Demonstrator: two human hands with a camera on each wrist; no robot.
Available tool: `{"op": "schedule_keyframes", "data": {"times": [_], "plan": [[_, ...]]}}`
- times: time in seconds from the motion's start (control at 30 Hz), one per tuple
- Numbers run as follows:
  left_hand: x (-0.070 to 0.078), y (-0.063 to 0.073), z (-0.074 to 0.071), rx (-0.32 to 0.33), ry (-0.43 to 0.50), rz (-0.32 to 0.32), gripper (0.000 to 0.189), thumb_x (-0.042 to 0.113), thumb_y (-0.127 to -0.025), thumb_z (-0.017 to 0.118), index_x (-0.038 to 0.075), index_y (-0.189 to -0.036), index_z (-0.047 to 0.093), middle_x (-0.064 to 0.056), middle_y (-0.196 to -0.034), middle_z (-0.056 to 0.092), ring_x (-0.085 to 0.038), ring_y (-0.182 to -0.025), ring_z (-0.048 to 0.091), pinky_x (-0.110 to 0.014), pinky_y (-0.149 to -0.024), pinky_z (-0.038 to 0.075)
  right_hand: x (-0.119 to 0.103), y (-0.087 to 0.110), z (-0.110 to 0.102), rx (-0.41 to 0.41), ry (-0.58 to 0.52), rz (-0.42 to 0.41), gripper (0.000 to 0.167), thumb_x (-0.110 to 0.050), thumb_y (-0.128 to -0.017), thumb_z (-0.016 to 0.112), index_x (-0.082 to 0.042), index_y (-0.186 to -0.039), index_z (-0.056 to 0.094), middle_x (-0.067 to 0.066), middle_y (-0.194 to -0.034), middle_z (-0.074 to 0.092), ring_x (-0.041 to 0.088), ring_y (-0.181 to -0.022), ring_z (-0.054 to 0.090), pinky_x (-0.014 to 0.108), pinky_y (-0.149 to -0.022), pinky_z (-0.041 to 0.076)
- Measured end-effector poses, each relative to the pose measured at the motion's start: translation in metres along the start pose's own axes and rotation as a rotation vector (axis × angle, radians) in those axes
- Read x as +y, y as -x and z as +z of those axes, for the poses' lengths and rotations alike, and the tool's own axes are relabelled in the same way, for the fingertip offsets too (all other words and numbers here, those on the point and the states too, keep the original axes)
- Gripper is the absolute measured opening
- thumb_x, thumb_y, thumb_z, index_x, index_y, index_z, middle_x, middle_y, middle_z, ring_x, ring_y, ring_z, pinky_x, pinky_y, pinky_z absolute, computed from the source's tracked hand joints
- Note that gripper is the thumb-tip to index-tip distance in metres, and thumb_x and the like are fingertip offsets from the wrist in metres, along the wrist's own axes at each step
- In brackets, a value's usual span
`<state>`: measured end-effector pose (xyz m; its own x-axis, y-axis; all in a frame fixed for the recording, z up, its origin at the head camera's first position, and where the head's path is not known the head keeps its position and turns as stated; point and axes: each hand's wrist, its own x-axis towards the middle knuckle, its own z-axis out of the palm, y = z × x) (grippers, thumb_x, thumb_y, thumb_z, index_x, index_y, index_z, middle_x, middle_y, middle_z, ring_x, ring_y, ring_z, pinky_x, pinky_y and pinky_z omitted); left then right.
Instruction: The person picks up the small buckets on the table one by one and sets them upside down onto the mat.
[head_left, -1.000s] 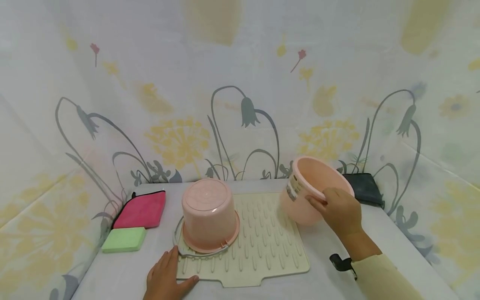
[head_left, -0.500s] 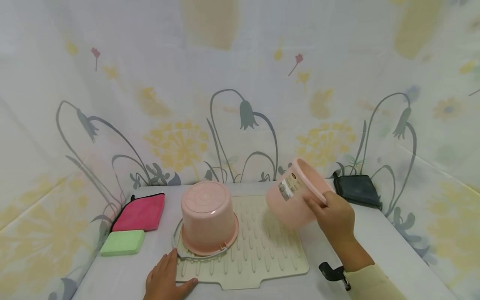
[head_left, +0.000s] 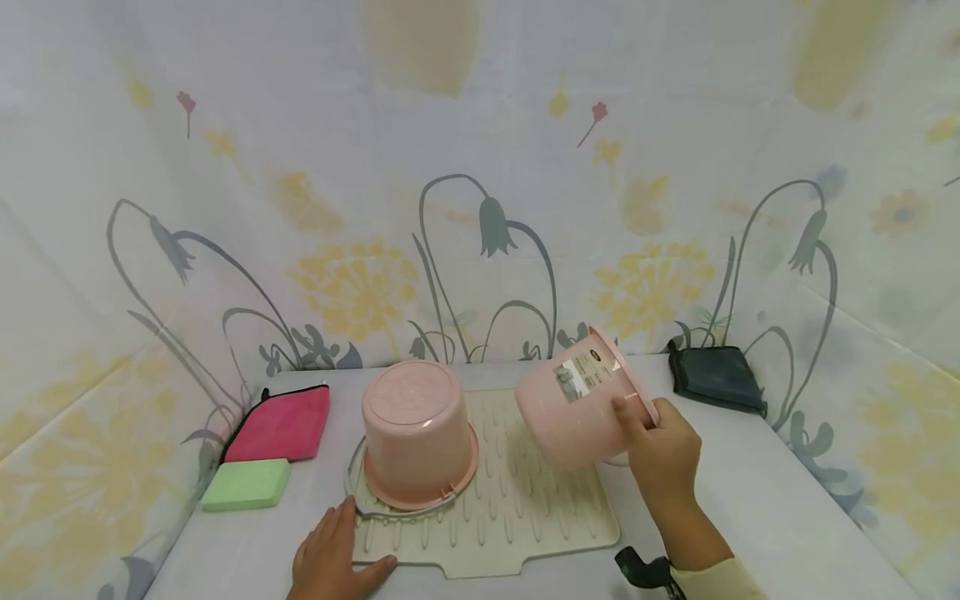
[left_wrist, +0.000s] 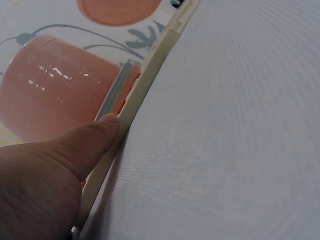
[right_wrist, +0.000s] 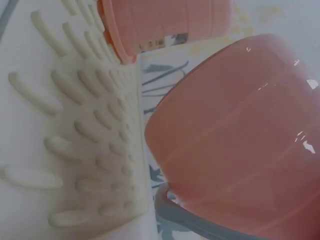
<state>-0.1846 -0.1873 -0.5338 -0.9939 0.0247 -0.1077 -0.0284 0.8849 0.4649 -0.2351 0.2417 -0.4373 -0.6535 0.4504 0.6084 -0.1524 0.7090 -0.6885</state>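
My right hand grips the rim of a pink plastic bucket with a paper label. That bucket is tilted, its mouth facing right, above the right half of a cream ribbed drainer tray. Its grey handle hangs loose in the right wrist view. A second pink bucket stands upside down on the tray's left half, its grey handle around the rim. My left hand rests at the tray's left front corner with fingers straight. In the left wrist view its thumb lies on the tray's edge.
On the white table, a pink zip pouch and a light green block lie to the left. A black pouch lies at the back right. Flower-patterned sheeting rises behind and at both sides.
My right hand has moved the held bucket left, from beside the tray's right edge to over the tray, and tipped its mouth further right and down. The left hand stays put.
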Motion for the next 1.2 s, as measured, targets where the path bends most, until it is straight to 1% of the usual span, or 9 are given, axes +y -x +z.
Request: {"op": "schedule_keyframes", "data": {"times": [0.23,0.47,0.6,0.7,0.8,0.93,1.03,1.13,1.2], "plan": [[0.002,-0.001,-0.001,-0.011,-0.001,-0.005,0.127,0.069,-0.074,0.084,-0.012,-0.157,0.031,-0.035,-0.158,0.04,-0.056,-0.147,0.034,-0.075,-0.114,0.028,-0.008,0.014,0.001,0.005,-0.061,0.158,0.053,-0.044,-0.091,0.081,-0.007,-0.069,0.05,0.001,-0.059,0.042,0.015,-0.055,0.039,0.025,-0.042,0.026],[0.006,-0.002,0.0,0.027,0.001,0.053,0.124,0.063,-0.075,0.085,-0.015,-0.154,0.032,-0.036,-0.155,0.041,-0.057,-0.144,0.037,-0.073,-0.114,0.031,-0.013,0.022,-0.002,-0.014,-0.122,0.319,0.057,-0.056,-0.095,0.072,-0.002,-0.08,0.061,0.008,-0.068,0.054,0.016,-0.061,0.047,0.025,-0.045,0.036],[0.009,0.0,-0.003,0.063,-0.029,0.059,0.123,0.067,-0.076,0.083,-0.014,-0.155,0.033,-0.036,-0.156,0.038,-0.058,-0.139,0.04,-0.074,-0.109,0.037,-0.014,0.03,-0.002,0.001,-0.146,0.344,0.057,-0.055,-0.097,0.07,-0.001,-0.082,0.062,0.01,-0.069,0.057,0.016,-0.06,0.049,0.025,-0.045,0.037],[0.015,0.005,-0.008,0.121,-0.008,0.057,0.117,0.068,-0.08,0.078,-0.01,-0.156,0.034,-0.033,-0.158,0.036,-0.059,-0.138,0.04,-0.077,-0.104,0.038,-0.012,0.036,-0.002,0.018,-0.17,0.35,0.054,-0.051,-0.098,0.07,0.0,-0.08,0.062,0.009,-0.068,0.057,0.013,-0.058,0.048,0.025,-0.045,0.037],[0.027,0.014,-0.014,0.198,0.104,0.097,0.103,0.061,-0.088,0.075,-0.006,-0.157,0.036,-0.029,-0.156,0.039,-0.057,-0.138,0.04,-0.078,-0.104,0.037,-0.013,0.041,-0.001,0.037,-0.191,0.364,0.053,-0.049,-0.098,0.071,0.001,-0.081,0.063,0.009,-0.068,0.059,0.011,-0.059,0.048,0.023,-0.046,0.038],[0.054,0.023,-0.02,0.242,0.345,0.171,0.08,0.045,-0.097,0.069,-0.002,-0.156,0.041,-0.025,-0.153,0.045,-0.049,-0.14,0.043,-0.074,-0.109,0.038,-0.016,0.046,-0.002,0.049,-0.204,0.402,0.054,-0.05,-0.098,0.071,0.003,-0.087,0.068,0.013,-0.075,0.064,0.012,-0.064,0.051,0.018,-0.052,0.043],[0.077,0.026,-0.025,0.204,0.498,0.205,0.069,0.041,-0.101,0.066,0.005,-0.156,0.045,-0.018,-0.151,0.05,-0.04,-0.138,0.049,-0.067,-0.11,0.043,-0.019,0.049,-0.002,0.041,-0.223,0.432,0.056,-0.051,-0.099,0.069,0.004,-0.097,0.072,0.017,-0.085,0.071,0.011,-0.069,0.056,0.014,-0.057,0.047],[0.098,0.025,-0.028,0.15,0.57,0.249,0.067,0.042,-0.1,0.068,0.012,-0.156,0.046,-0.011,-0.15,0.052,-0.036,-0.138,0.051,-0.064,-0.11,0.043,-0.02,0.052,-0.002,0.033,-0.244,0.457,0.057,-0.052,-0.099,0.068,0.005,-0.102,0.072,0.019,-0.089,0.073,0.009,-0.069,0.057,0.014,-0.058,0.049],[0.111,0.022,-0.027,0.106,0.607,0.277,0.069,0.043,-0.098,0.069,0.017,-0.157,0.044,-0.01,-0.152,0.051,-0.037,-0.14,0.049,-0.066,-0.111,0.041,-0.02,0.054,-0.001,0.033,-0.25,0.464,0.057,-0.051,-0.099,0.068,0.005,-0.101,0.072,0.017,-0.086,0.073,0.008,-0.067,0.057,0.015,-0.056,0.048]]}}
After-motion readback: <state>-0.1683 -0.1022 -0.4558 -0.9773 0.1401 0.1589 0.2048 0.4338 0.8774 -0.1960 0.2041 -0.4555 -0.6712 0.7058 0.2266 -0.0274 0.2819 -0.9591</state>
